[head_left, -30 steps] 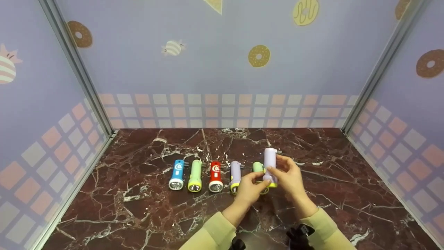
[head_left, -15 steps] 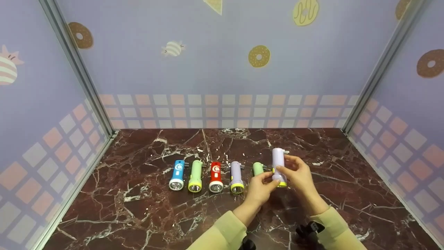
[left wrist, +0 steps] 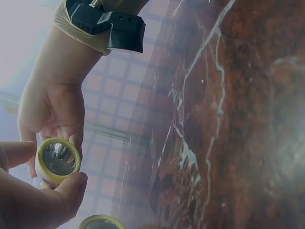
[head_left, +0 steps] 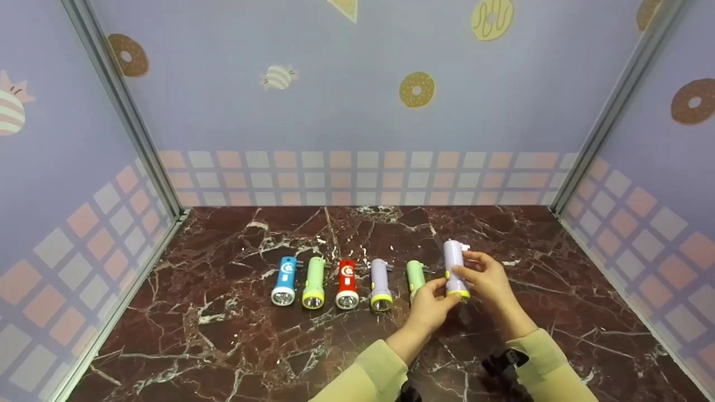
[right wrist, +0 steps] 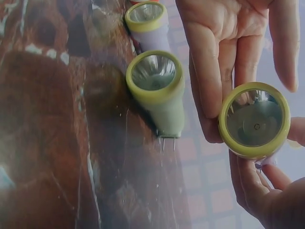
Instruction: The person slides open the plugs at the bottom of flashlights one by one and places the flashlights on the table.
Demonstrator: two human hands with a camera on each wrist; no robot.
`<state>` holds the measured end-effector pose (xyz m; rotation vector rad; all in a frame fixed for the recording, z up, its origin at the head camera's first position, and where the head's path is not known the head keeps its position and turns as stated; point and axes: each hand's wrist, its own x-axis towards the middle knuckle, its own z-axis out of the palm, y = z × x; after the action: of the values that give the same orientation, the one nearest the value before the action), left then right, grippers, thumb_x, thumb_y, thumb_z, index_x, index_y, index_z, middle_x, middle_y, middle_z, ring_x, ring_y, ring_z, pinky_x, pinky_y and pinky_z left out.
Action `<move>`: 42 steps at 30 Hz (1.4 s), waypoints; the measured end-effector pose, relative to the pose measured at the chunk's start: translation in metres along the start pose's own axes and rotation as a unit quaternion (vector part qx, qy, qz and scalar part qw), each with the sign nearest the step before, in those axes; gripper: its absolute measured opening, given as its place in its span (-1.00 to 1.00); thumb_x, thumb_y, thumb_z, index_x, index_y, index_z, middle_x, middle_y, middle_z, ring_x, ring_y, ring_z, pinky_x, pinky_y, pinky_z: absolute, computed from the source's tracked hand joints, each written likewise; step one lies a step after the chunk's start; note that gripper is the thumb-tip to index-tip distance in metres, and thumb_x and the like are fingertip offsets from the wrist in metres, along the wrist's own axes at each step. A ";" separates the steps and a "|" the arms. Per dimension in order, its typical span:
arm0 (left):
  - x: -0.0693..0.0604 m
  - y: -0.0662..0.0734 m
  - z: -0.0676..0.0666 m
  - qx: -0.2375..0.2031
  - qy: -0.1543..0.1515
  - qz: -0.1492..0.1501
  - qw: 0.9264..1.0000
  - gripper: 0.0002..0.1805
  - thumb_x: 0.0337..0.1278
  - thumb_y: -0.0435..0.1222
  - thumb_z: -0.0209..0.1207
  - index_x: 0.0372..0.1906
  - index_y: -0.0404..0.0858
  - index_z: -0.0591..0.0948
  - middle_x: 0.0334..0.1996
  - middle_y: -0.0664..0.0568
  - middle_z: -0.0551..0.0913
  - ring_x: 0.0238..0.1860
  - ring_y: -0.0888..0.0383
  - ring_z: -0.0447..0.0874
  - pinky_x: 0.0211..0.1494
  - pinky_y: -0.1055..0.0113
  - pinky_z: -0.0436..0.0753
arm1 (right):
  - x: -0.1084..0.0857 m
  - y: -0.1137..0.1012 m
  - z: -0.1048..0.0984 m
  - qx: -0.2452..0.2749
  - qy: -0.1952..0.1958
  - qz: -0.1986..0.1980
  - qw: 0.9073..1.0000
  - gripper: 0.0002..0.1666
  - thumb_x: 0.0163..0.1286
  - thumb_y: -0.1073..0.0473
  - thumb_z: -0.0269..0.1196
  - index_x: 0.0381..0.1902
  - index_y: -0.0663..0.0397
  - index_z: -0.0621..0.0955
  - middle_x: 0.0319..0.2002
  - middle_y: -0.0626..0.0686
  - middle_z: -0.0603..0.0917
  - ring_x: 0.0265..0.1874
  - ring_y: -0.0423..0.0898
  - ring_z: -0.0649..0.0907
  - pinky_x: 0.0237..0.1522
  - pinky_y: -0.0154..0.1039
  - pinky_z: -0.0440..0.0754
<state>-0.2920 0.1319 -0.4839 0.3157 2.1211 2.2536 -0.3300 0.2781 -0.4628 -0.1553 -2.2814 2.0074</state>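
Note:
A pale purple flashlight (head_left: 454, 262) with a yellow rim is held at the right end of a row of flashlights. My right hand (head_left: 489, 282) grips its body from the right, thumb on top. At its lamp end, the left hand (head_left: 429, 310) pinches the rim between thumb and forefinger. The left wrist view shows the round lamp (left wrist: 58, 161) between the fingers of both hands. A light green flashlight (head_left: 415, 273) lies just left, its lamp end hidden by the left hand; in the right wrist view its metal plug prongs (right wrist: 167, 144) show.
Further left lie another purple flashlight (head_left: 380, 282), a red one (head_left: 347, 279), a second green one (head_left: 315, 279) and a blue one (head_left: 286, 273), lamps toward me. All are on a dark red marbled table (head_left: 223, 346). Patterned walls (head_left: 357, 111) enclose the back and sides.
Both hands have carried the purple flashlight to the right, away from the green one it partly overlapped. The purple flashlight in the row is now fully uncovered. The other flashlights stay put.

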 end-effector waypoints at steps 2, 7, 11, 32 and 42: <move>0.000 0.000 0.002 0.001 -0.006 -0.003 1.000 -0.46 0.16 -0.49 0.26 0.22 -0.70 0.47 0.02 -0.46 0.70 -0.02 -0.10 0.79 0.05 0.25 0.77 | 0.002 0.002 -0.001 0.003 -0.005 0.003 1.000 -0.34 0.33 0.37 0.33 0.34 0.45 0.40 0.11 0.32 0.67 -0.22 -0.29 0.68 -0.22 -0.38 0.72; -0.001 0.000 0.005 0.038 -0.034 -0.003 0.999 -0.42 0.17 -0.47 0.24 0.27 -0.67 0.43 0.05 -0.39 0.70 -0.03 0.02 0.76 0.01 0.33 0.75 | 0.007 0.007 -0.005 0.002 -0.018 0.012 1.000 -0.34 0.33 0.37 0.32 0.34 0.47 0.39 0.10 0.29 0.66 -0.23 -0.28 0.68 -0.21 -0.39 0.72; -0.003 0.001 0.008 0.108 -0.046 0.003 0.993 -0.41 0.15 -0.41 0.26 0.29 -0.56 0.47 -0.02 -0.23 0.73 -0.14 0.16 0.68 -0.04 0.38 0.69 | 0.010 0.011 -0.006 -0.009 -0.020 0.024 0.999 -0.31 0.33 0.35 0.32 0.36 0.47 0.38 0.17 0.36 0.61 -0.21 -0.27 0.67 -0.20 -0.40 0.71; -0.010 -0.009 0.021 0.195 -0.028 0.006 0.980 -0.39 0.04 -0.35 0.31 0.24 -0.49 0.49 -0.07 -0.28 0.73 -0.05 -0.05 0.74 0.09 0.18 0.69 | 0.020 0.031 -0.012 -0.068 -0.033 0.044 0.996 -0.28 0.38 0.24 0.31 0.40 0.46 0.37 0.27 0.49 0.53 -0.11 -0.13 0.68 -0.14 -0.31 0.69; -0.014 -0.013 0.026 0.215 -0.010 -0.013 0.976 -0.22 0.06 -0.32 0.32 0.36 -0.62 0.36 0.10 -0.46 0.62 0.13 -0.21 0.68 0.27 0.01 0.64 | 0.023 0.038 -0.008 -0.071 -0.038 0.056 0.995 -0.30 0.36 0.25 0.32 0.37 0.47 0.39 0.21 0.41 0.60 -0.19 -0.15 0.67 -0.22 -0.31 0.69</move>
<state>-0.2757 0.1557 -0.4971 0.3136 2.5690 1.7474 -0.3510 0.2940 -0.4993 -0.2269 -2.5173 1.9313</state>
